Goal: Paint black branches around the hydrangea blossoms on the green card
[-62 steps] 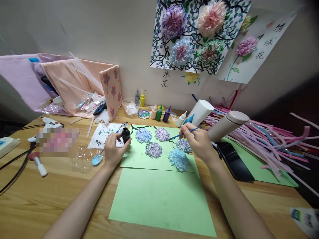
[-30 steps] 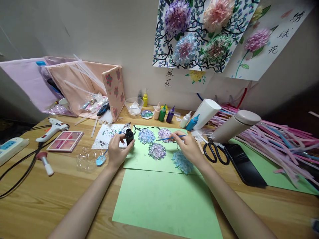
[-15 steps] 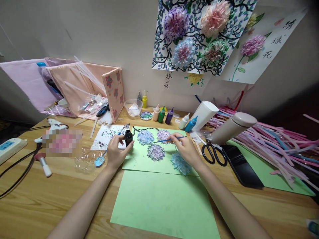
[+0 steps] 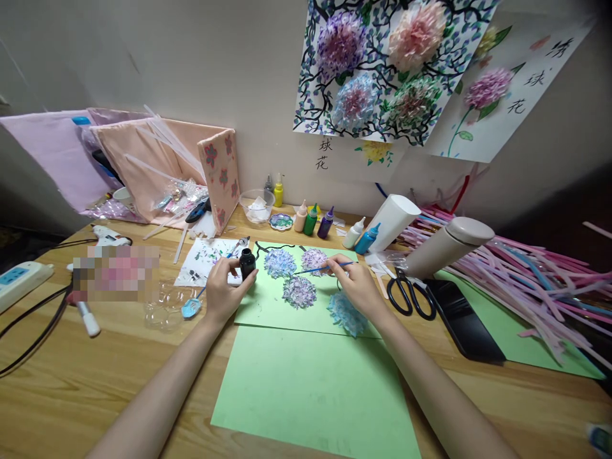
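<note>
My left hand (image 4: 225, 290) is wrapped round a small black ink bottle (image 4: 247, 262), uncapped and upright beside the left edge of the green paper (image 4: 258, 306). In a pinch, my right hand (image 4: 351, 277) holds a thin blue paintbrush (image 4: 318, 270). Its tip points left and rests at or just over the paper between a blue fluffy flower (image 4: 280, 262) and a purple one (image 4: 299, 292). Another purple flower (image 4: 314, 260) lies behind the brush, and a light blue flower (image 4: 347, 313) sits under my right wrist. Black branch lines run along the paper's top edge.
Paint bottles (image 4: 326, 223) stand along the wall. Scissors (image 4: 411, 296), a black phone (image 4: 463, 322), a tumbler (image 4: 447, 245) and many pink strips (image 4: 526, 274) lie right. Left are a paint-stained sheet (image 4: 201, 255), a clear plastic palette (image 4: 165, 309), a glue gun (image 4: 108, 237) and cables.
The view has shifted very slightly. Both hands keep their grip on the bottle and the brush, and the brush tip has barely moved.
</note>
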A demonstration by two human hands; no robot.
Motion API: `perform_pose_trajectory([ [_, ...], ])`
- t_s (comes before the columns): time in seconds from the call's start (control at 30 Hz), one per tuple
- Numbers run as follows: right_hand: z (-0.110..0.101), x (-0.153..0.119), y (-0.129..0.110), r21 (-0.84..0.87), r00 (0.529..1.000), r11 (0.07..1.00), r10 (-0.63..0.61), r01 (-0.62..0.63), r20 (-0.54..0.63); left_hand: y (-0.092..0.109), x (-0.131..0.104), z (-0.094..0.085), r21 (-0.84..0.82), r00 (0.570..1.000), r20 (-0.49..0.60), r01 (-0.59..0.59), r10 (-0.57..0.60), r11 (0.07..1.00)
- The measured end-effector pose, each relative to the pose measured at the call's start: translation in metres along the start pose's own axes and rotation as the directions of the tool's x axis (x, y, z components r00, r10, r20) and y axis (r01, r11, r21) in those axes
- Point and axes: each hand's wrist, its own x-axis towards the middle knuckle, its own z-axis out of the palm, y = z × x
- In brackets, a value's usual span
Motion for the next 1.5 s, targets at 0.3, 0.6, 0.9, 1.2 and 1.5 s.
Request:
perform_pose_trajectory([
  [0.3,-0.004,-0.001,-0.002,-0.065,1.000,0.998,0.015,-0.016,-0.015,0.000,0.001,0.000,-0.010,1.000,-0.014,-0.009,0.008,1.000],
  [0.6,-0.009,0.000,-0.006,-0.136,1.000,0.991,0.008,-0.008,-0.003,0.000,0.001,0.000,0.000,1.000,-0.020,-0.018,0.018,1.000],
  [0.9,-0.016,0.002,-0.004,-0.127,0.999,0.991,0.046,-0.043,0.016,0.000,0.001,0.000,-0.007,1.000,-0.015,-0.010,0.010,1.000],
  [1.2,-0.022,0.002,-0.001,-0.218,1.000,0.976,0.029,-0.029,-0.001,-0.001,0.000,0.000,0.003,1.000,-0.014,-0.003,0.003,1.000],
  [1.5,-0.025,0.001,-0.009,-0.264,0.998,0.963,0.058,-0.055,0.005,-0.002,0.001,0.000,0.008,1.000,-0.022,-0.022,0.022,1.000],
])
